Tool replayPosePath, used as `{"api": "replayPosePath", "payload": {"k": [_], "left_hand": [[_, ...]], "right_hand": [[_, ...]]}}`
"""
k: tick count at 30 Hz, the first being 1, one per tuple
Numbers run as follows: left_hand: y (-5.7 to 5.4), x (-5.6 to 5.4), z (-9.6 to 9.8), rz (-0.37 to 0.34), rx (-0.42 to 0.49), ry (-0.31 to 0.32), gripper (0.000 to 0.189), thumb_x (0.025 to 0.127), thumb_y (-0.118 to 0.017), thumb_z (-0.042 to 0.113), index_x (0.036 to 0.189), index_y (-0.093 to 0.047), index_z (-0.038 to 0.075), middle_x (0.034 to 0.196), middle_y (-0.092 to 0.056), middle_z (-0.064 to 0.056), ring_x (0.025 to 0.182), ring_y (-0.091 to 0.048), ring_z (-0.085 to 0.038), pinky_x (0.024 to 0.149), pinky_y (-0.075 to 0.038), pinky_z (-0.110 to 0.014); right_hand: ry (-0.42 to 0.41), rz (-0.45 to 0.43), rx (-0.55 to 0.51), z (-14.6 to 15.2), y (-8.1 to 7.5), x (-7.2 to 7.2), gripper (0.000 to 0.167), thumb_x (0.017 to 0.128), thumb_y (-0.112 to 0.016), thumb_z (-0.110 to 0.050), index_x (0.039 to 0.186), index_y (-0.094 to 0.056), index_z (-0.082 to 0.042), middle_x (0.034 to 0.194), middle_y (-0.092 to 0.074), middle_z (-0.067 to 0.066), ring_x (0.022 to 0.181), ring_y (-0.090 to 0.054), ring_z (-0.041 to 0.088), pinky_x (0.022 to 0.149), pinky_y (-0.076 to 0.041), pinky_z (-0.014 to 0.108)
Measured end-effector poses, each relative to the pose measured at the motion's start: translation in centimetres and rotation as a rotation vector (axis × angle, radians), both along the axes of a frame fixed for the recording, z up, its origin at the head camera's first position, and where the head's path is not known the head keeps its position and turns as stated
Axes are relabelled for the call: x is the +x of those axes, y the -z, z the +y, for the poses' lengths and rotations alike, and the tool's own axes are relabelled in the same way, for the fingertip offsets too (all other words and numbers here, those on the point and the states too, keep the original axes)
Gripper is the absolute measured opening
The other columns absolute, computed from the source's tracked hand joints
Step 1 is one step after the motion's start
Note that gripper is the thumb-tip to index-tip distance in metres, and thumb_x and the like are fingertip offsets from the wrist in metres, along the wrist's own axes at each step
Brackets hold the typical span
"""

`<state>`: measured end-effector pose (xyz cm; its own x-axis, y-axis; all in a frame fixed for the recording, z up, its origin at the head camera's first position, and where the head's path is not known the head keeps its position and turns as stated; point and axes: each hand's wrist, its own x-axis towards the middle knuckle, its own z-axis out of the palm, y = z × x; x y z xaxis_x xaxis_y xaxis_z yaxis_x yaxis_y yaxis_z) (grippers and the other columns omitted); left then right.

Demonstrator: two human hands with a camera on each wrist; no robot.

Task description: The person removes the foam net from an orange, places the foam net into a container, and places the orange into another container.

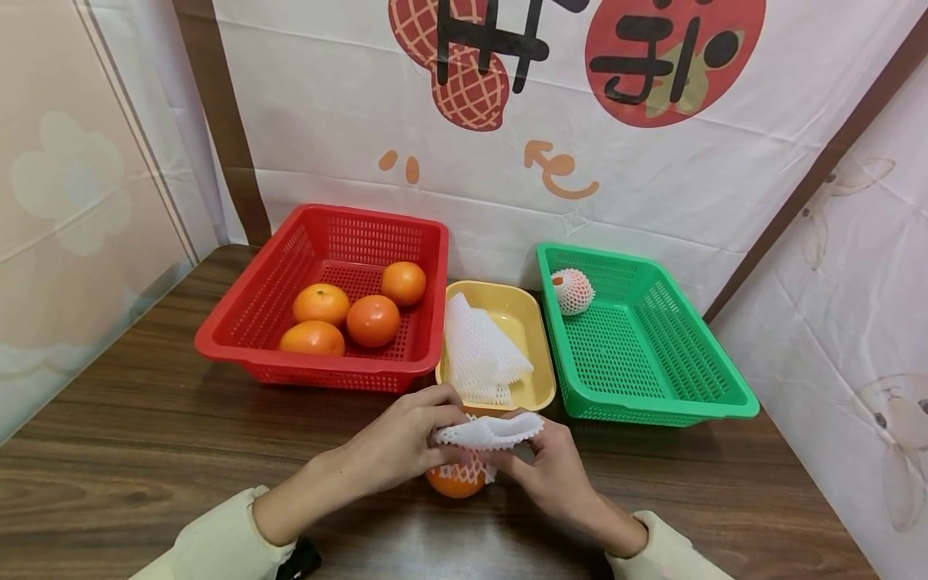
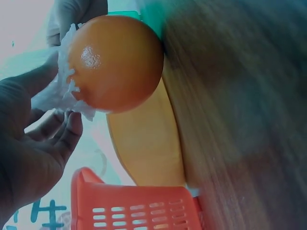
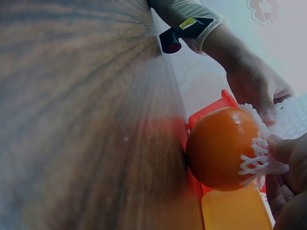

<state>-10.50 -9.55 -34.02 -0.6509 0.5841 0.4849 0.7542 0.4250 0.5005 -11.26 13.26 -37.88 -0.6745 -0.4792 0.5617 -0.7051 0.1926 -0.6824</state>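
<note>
An orange rests on the table's front part, its upper side covered by a white foam net sleeve. My left hand pinches the sleeve's left side between thumb and fingers. On the opposite side, my right hand pinches the sleeve too. In the left wrist view, the bare lower part of the orange sticks out of the ragged net edge. The right wrist view shows the net edge spread over one side of the fruit.
A red basket with several oranges stands at the back left. Beside it, a yellow tray holds flat white foam nets. The green basket at the right contains one net-wrapped fruit. A printed cloth hangs behind.
</note>
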Motion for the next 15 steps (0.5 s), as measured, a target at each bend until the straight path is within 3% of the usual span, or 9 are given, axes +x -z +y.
{"api": "replayPosePath", "payload": {"k": [7,15], "left_hand": [[-0.02,0.05,-0.08,-0.001,-0.073,0.018,0.033,0.072,-0.085,0.025,0.098,-0.067,0.014,0.096,-0.053,0.007,0.087,-0.050,-0.006,0.075,-0.046,-0.022],[-0.22,0.03,-0.03,0.026,-0.019,0.022,0.020,0.073,-0.083,0.012,0.088,-0.069,0.012,0.091,-0.057,0.005,0.083,-0.055,-0.006,0.071,-0.048,-0.018]], "right_hand": [[0.019,0.015,0.016,0.12,0.20,-0.07,0.030,0.080,-0.076,-0.006,0.109,-0.067,-0.008,0.104,-0.068,0.004,0.093,-0.065,0.018,0.075,-0.054,0.032],[-0.043,0.064,0.010,-0.04,0.05,-0.19,0.037,0.078,-0.079,-0.006,0.111,-0.063,-0.013,0.108,-0.063,0.002,0.097,-0.060,0.018,0.082,-0.050,0.030]]}}
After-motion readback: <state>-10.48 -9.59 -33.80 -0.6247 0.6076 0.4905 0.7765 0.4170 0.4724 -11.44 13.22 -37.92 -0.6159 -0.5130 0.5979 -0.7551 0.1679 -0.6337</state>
